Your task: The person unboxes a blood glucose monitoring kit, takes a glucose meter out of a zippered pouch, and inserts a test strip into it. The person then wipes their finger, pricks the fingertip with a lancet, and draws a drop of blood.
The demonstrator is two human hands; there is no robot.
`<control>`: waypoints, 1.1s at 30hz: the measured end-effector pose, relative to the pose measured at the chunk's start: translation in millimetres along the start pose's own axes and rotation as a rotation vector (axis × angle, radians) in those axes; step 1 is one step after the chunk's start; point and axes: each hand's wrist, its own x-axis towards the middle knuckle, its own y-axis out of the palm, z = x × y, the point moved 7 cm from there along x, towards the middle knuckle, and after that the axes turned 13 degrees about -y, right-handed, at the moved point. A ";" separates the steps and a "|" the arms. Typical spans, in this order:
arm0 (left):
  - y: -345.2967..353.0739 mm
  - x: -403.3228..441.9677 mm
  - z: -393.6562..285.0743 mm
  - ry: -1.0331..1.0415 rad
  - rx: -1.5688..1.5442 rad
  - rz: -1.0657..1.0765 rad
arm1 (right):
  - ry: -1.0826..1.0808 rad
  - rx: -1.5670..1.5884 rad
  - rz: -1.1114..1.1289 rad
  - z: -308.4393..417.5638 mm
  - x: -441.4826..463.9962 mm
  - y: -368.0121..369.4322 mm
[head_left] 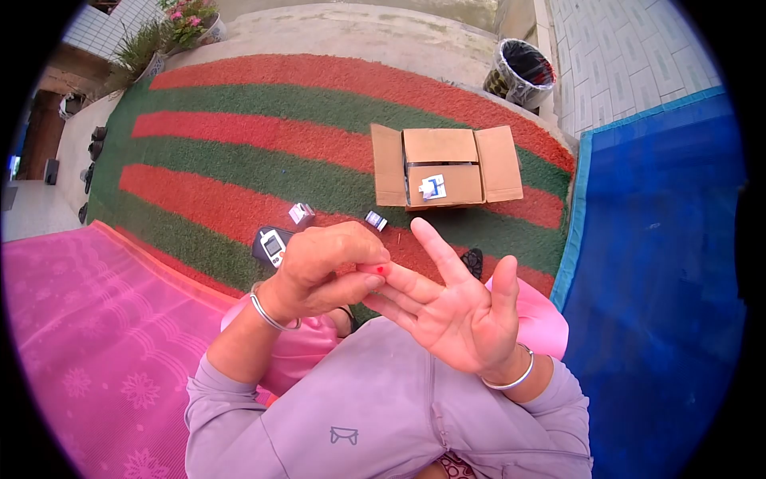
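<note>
My left hand (327, 263) pinches a fingertip of my right hand (467, 319), and a small red drop (381, 271) shows on that fingertip. The right palm faces up with its index finger and thumb spread apart; it holds nothing. Beyond the left hand, a white handheld meter (273, 247) lies on a dark case (259, 251) on the striped carpet. A small white box (301, 213) stands just past it. Another small dark-and-white container (375, 220) is further right, above the hands.
A cardboard box (440, 148) with its side flaps spread sits ahead, a white-and-blue packet (432, 187) on top. A lined bin (523, 72) stands at the back right. Pink cloth (104, 343) lies left, blue cloth (662, 279) right. Potted flowers (187, 25) are at the far left.
</note>
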 end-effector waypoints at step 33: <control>-68.1 -121.5 31.5 -0.682 -0.090 0.127 | -0.033 -0.117 -0.061 -4.5 12.6 5.3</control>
